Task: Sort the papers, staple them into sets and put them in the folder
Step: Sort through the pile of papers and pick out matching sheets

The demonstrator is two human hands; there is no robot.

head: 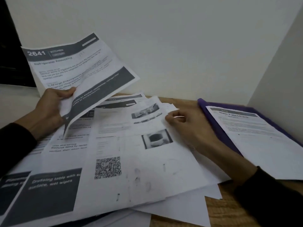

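Observation:
My left hand [49,108] grips a raised sheet [78,69] headed "2641 Kitchen, Refrigerator Restocking" by its lower left edge, thumb on top. It hangs above a loose spread of printed papers [131,161] covering the wooden table. My right hand [185,125] pinches the right edge of a sheet with small photos [144,115] at the top of that spread. A purple folder [218,125] lies open at the right, with a "Water Potted Plants" sheet [255,138] on it. No stapler is in view.
A white wall stands close behind the table and a white panel closes the right side. A dark object [11,54] fills the far left. Bare wood [229,210] shows at the front right. Papers overhang the near edge.

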